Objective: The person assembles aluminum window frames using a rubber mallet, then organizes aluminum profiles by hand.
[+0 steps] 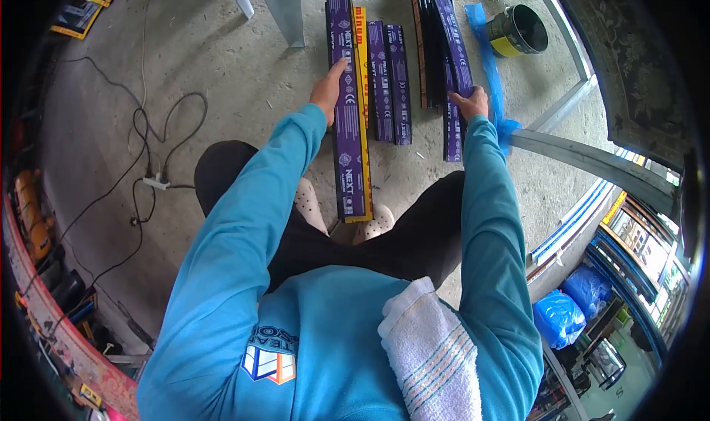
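Lengths of aluminium profile in purple printed film lie on the concrete floor before me. My left hand [328, 92] grips the left edge of the longest purple profile [345, 136], its fingers partly hidden. Along that profile's right side shows a yellow-filmed profile [364, 162] with red lettering. My right hand [471, 103] is closed around a short purple profile [455, 47], which lies tilted against another purple profile [452, 140]. Between my hands are two short purple profiles [381, 88] [399, 84], touched by neither. Dark bare profiles [429, 51] lie just left of my right hand.
A black bucket [518, 32] stands at upper right beside a blue-wrapped strip [484, 51]. A curved metal frame leg [584, 151] crosses the right side. Black cables [144, 143] and a power socket [155, 183] lie at left. Grey legs [281, 10] stand at the top.
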Action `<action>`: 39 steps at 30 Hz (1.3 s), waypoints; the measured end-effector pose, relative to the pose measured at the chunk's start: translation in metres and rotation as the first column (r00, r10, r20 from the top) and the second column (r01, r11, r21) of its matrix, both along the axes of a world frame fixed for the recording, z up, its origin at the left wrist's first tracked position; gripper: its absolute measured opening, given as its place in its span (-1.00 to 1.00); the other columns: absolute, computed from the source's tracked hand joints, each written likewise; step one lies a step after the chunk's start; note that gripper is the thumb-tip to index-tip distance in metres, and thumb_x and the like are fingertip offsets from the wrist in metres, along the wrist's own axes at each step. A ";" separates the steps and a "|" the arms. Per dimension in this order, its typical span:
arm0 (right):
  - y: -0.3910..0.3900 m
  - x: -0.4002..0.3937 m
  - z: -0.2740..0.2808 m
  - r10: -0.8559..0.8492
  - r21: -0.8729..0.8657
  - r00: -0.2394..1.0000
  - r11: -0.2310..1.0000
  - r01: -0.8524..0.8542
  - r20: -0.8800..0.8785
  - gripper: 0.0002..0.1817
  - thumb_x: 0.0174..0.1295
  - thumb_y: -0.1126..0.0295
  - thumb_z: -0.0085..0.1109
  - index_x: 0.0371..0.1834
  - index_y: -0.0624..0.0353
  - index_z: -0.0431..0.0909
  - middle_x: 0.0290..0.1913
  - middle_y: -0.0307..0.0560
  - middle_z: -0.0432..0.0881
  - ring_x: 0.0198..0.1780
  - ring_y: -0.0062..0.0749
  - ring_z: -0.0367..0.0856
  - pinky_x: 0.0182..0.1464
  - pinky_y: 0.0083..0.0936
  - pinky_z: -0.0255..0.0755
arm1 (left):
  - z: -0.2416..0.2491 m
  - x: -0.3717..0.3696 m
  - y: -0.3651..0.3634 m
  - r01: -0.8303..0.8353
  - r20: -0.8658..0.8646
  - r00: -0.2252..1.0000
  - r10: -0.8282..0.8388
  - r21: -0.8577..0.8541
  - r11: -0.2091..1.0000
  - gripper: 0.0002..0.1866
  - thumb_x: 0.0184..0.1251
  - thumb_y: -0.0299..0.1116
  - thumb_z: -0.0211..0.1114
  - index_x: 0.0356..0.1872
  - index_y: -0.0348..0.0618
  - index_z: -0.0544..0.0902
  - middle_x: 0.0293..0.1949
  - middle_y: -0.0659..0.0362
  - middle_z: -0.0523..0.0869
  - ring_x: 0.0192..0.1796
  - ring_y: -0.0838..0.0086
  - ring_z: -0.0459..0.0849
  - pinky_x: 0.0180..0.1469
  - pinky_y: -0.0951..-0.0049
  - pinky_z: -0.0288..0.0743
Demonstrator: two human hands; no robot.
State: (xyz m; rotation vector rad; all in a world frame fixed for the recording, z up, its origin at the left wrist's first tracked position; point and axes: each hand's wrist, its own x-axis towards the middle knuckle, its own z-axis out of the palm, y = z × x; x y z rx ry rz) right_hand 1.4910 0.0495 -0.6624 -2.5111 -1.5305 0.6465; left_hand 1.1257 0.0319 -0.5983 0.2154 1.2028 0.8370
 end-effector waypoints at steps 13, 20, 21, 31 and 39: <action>0.010 -0.025 -0.032 -0.071 -0.306 0.994 0.947 0.093 0.083 -0.10 -0.07 -0.08 0.44 0.18 0.33 0.28 0.17 0.26 0.50 0.20 0.06 0.52 0.25 -0.24 0.41 | 0.000 -0.011 -0.005 -0.011 0.052 0.999 0.011 -0.002 1.000 -0.43 0.34 0.04 0.19 0.12 -0.29 0.53 -0.21 0.10 0.72 -0.33 0.46 0.73 -0.23 0.48 0.65; 0.015 -0.035 -0.022 -0.187 -0.343 0.974 0.914 0.219 0.124 -0.13 -0.12 0.00 0.51 0.19 0.31 0.36 0.17 0.23 0.53 0.20 0.01 0.54 0.25 -0.27 0.43 | 0.005 -0.015 -0.010 0.007 0.040 0.999 -0.006 -0.014 1.000 -0.41 0.35 0.05 0.18 0.16 -0.28 0.50 -0.15 0.09 0.72 -0.27 0.46 0.73 -0.18 0.47 0.64; 0.016 -0.033 -0.023 -0.165 -0.351 0.979 0.915 0.198 0.123 -0.16 -0.14 0.03 0.52 0.15 0.32 0.41 0.14 0.22 0.56 0.17 -0.01 0.56 0.23 -0.27 0.44 | 0.004 -0.013 -0.011 -0.007 0.048 0.999 0.007 0.007 1.000 -0.38 0.34 0.05 0.19 0.20 -0.28 0.48 -0.10 0.08 0.71 -0.21 0.46 0.72 -0.14 0.47 0.63; 0.020 -0.016 0.014 -0.112 -0.205 0.990 0.974 0.093 -0.084 -0.38 -0.24 0.12 0.41 -0.16 0.41 0.66 -0.09 0.21 0.69 -0.04 -0.11 0.68 0.07 -0.37 0.51 | 0.012 -0.012 -0.005 0.007 0.084 0.996 -0.007 0.001 1.000 -0.38 0.31 0.05 0.22 0.19 -0.26 0.50 -0.14 0.11 0.71 -0.25 0.46 0.71 -0.15 0.47 0.61; 0.009 0.005 0.143 -0.462 -0.447 0.385 0.885 0.133 -0.799 -0.47 0.03 0.18 0.26 -0.04 0.40 0.48 -0.20 0.12 0.66 -0.35 -0.21 0.65 -0.22 -0.40 0.58 | 0.013 0.009 0.018 0.141 0.357 0.926 -0.122 -0.028 0.990 -0.56 0.34 0.05 0.20 -0.06 -0.14 0.63 -0.28 0.16 0.75 -0.38 0.45 0.73 -0.31 0.40 0.67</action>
